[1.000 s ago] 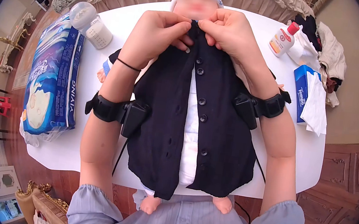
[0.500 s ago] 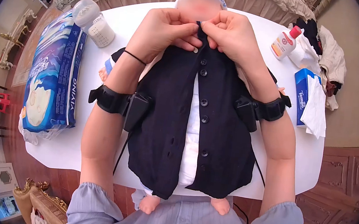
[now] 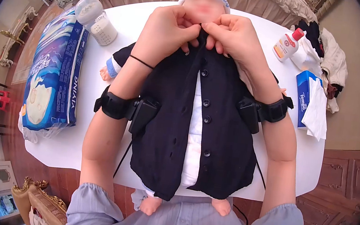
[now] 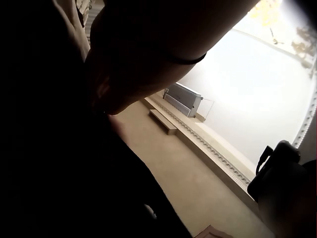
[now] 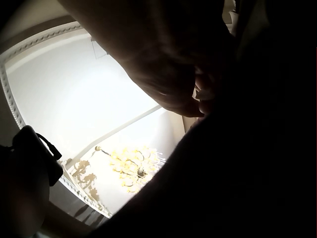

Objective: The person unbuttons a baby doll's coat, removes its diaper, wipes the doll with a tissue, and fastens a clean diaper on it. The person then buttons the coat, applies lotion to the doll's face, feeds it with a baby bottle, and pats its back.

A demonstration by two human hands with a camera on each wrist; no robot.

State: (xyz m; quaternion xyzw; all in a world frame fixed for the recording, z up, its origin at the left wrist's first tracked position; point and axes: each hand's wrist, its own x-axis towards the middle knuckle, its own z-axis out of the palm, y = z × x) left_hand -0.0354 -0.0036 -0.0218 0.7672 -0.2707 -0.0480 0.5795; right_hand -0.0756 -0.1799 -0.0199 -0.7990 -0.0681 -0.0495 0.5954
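A baby doll [image 3: 201, 8] in a pale cap lies on its back, dressed in a black buttoned top [image 3: 163, 106] over white clothing [image 3: 192, 154]. At the neckline my left hand [image 3: 168, 29] pinches the top of the left front edge between thumb and fingers. Facing it, my right hand [image 3: 235, 34] pinches the right front edge, thumb and fingertips close to the left ones. Lower down the fronts hang apart, with several dark buttons [image 3: 206, 102] along the right edge. In the wrist views the left hand [image 4: 129, 74] and right hand [image 5: 163, 74] are dark silhouettes against the cloth.
On the white table [image 3: 67, 152], a blue diaper pack [image 3: 53, 79] and a baby bottle [image 3: 103, 31] stand at left. A red-capped bottle [image 3: 287, 45], a tissue box [image 3: 302, 98] and piled clothes [image 3: 330, 59] lie at right. The doll's feet [image 3: 150, 205] overhang the near edge.
My left hand and forearm have shifted a little to the right, bringing the left edge over toward the right one near the neck. The right hand keeps its pinch at the collar.
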